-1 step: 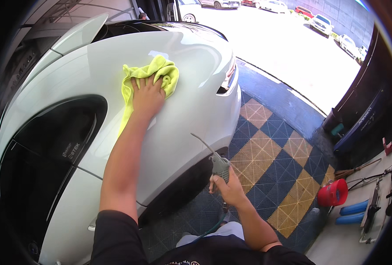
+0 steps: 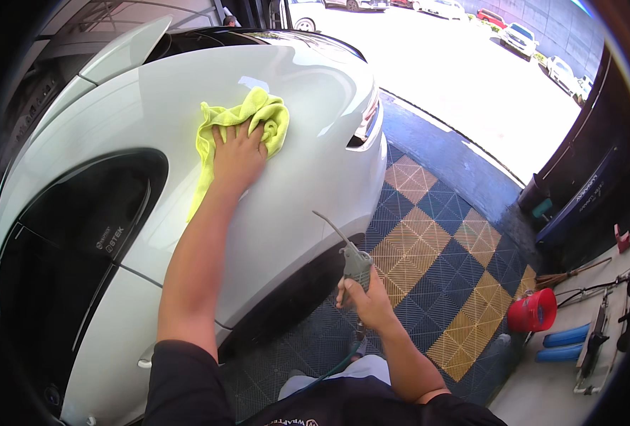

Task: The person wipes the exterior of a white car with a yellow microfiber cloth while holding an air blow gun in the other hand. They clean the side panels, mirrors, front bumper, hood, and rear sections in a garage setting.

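Head view | left hand [image 2: 238, 153] flat on crumpled yellow cloth [image 2: 254, 113] | right hand [image 2: 366, 299] grip clamped on air gun [image 2: 355, 264]

This is a car-care garage or detailing bay, open to the street. A white car [image 2: 187, 142] fills the nine-to-twelve o'clock side, standing on interlocking plastic floor tiles [image 2: 428, 248] in blue and yellow checks, the kind laid in wash bays. At twelve to one o'clock the bay opens onto a sunlit lot with parked cars [image 2: 521, 39]. At four o'clock a red bucket [image 2: 533, 310], blue rolls [image 2: 563, 341] and tools lie along the edge.
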Demonstrator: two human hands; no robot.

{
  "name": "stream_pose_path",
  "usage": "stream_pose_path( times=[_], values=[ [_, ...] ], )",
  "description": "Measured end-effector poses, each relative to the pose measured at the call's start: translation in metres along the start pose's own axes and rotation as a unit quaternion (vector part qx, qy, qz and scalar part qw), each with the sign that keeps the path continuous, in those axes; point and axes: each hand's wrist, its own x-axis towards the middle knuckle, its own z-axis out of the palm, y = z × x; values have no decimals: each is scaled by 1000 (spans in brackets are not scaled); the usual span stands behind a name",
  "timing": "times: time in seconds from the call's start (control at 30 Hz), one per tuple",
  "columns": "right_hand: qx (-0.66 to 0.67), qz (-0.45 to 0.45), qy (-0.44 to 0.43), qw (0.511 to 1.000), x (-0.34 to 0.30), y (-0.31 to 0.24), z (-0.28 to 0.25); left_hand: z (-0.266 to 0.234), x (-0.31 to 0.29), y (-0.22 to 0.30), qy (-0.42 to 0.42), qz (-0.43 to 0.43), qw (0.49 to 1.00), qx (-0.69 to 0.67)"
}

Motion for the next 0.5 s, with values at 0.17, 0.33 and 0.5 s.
stream_pose_path(
  times=[0.17, 0.33, 0.5],
  values=[
    [82, -8, 82, 993, 6, 15, -45, -31, -102, 57, -37, 129, 990, -51],
    [-29, 0, -7, 1000, -12, 23, -26, -13, -275, 36, -168, 141, 973, -78],
    [-328, 77, -215, 917, -70, 19, 41, -43, -387, -6, -231, 128, 962, -72]
  ],
)
